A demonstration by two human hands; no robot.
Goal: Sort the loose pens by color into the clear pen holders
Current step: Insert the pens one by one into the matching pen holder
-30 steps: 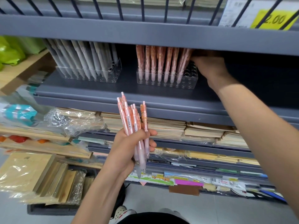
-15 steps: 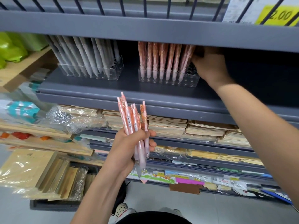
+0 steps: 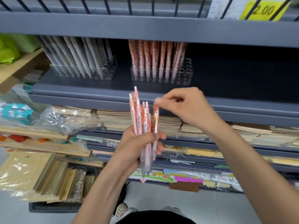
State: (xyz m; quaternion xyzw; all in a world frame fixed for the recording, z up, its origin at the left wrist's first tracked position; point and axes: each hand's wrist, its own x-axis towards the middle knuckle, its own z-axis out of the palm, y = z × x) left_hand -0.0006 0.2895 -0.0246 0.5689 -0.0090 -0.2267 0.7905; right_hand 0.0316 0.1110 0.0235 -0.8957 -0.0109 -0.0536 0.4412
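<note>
My left hand (image 3: pixel 137 147) grips a bundle of several orange-pink pens (image 3: pixel 142 120), held upright in front of the shelves. My right hand (image 3: pixel 186 107) pinches the top of the rightmost pen (image 3: pixel 156 118) in that bundle. On the grey shelf above stand two clear pen holders. The right holder (image 3: pixel 182 73) has orange-pink pens (image 3: pixel 155 57) in its left and middle holes, and its right holes are empty. The left holder (image 3: pixel 103 73) is filled with grey pens (image 3: pixel 77 55).
A grey shelf edge (image 3: pixel 145 28) overhangs the holders, with a yellow price tag (image 3: pixel 263 10) at the top right. Below lie stacks of notebooks (image 3: pixel 169 123), plastic-wrapped packs (image 3: pixel 64 118) at the left and cardboard goods (image 3: pixel 32 173) near the floor.
My right hand left the orange-pink holder on the shelf and came down to the bundle, where it now pinches the rightmost pen's top. The left hand kept its grip on the bundle.
</note>
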